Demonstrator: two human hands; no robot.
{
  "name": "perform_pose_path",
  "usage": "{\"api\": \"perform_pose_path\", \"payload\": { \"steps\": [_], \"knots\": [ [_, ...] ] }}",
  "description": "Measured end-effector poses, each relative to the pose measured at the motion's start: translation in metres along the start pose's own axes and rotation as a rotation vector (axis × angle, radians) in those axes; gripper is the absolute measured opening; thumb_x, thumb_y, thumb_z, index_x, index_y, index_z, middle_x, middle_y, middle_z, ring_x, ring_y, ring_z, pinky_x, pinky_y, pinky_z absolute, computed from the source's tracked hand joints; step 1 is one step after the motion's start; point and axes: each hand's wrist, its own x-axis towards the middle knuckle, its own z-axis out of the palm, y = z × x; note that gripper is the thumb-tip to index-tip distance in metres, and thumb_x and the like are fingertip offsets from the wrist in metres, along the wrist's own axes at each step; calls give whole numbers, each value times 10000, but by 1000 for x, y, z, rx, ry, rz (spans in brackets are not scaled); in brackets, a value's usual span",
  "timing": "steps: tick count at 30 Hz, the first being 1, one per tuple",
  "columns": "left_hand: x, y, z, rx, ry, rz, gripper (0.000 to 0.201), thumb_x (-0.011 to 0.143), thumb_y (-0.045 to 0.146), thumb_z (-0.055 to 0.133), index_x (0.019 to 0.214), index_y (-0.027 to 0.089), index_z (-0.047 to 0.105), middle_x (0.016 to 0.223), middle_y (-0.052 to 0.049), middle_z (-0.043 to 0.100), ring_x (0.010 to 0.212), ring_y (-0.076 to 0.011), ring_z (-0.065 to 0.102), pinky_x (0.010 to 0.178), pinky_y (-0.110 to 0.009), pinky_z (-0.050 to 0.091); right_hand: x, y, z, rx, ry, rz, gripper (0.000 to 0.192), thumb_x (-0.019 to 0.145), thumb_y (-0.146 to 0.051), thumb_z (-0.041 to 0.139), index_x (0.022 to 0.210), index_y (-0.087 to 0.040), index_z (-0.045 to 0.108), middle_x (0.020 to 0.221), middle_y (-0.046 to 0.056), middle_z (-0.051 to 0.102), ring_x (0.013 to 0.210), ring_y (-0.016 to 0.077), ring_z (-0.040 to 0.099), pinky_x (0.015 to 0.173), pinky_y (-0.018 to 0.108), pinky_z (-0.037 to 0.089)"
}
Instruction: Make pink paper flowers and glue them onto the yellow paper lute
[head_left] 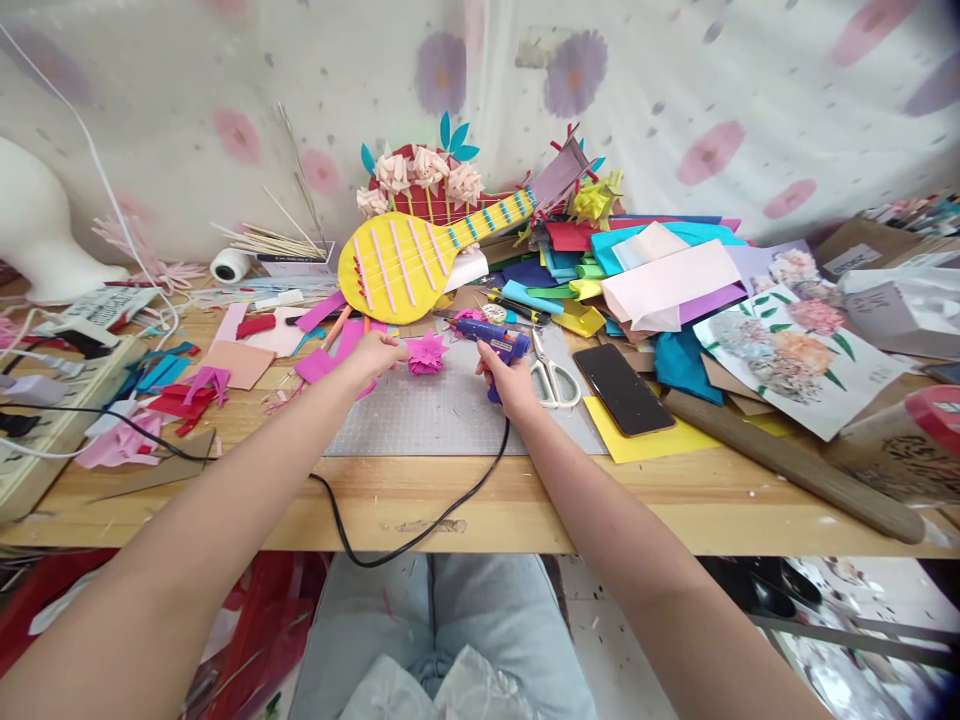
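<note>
My right hand (504, 372) is wrapped around the handle of a purple-blue hot glue gun (511, 342), whose nozzle points left. A bright pink paper flower (427, 356) with pointed petals is just left of the nozzle, above the grey cutting mat (465, 415). My left hand (377, 357) is closed in a pinch at the flower's left edge; the exact grip is too small to see. White-handled scissors (553, 380) lie right beside my right hand. Behind the flower rests a yellow guitar-shaped craft piece (397, 268) with pink strips and strings.
The glue gun's black cord (341, 530) loops over the table's front edge. To the right lie a phone (624, 388), a wooden stick (795, 465) and piled coloured paper (667, 285). Pink scraps (315, 368) and a power strip (67, 400) are on the left.
</note>
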Motion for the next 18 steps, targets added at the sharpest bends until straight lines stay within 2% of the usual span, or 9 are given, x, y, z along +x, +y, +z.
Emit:
{"api": "perform_pose_path", "payload": {
  "steps": [4, 9, 14, 18],
  "knots": [
    [1, -2, -3, -15, -37, -23, 294, 579, 158, 735, 705, 181, 471, 561, 18, 551, 474, -103, 502, 396, -211, 236, 0, 0, 0, -2, 1, -4, 446, 721, -579, 576, 518, -184, 527, 404, -31, 429, 389, 72, 364, 401, 218, 301],
    [6, -3, -5, -121, -58, -72, 245, 647, 331, 716, 701, 162, 547, 661, -33, 628, 473, -96, 494, 394, -216, 244, 0, 0, 0, -7, 1, -2, 450, 714, -595, 575, 523, -190, 527, 399, -30, 430, 390, 77, 367, 407, 220, 313],
    [7, -3, -1, -127, -43, -49, 196, 619, 206, 727, 668, 146, 547, 661, -21, 624, 470, -77, 484, 392, -207, 248, -1, -1, 0, -2, 5, -3, 448, 722, -583, 573, 518, -187, 524, 398, -34, 421, 386, 71, 357, 405, 216, 303],
    [5, -5, 1, -105, 9, -39, 250, 596, 138, 725, 688, 161, 494, 561, 16, 555, 470, -88, 491, 387, -199, 255, -1, 0, 0, 19, 4, -12, 439, 721, -577, 584, 529, -186, 524, 413, -31, 432, 394, 71, 365, 403, 215, 294]
  ]
}}
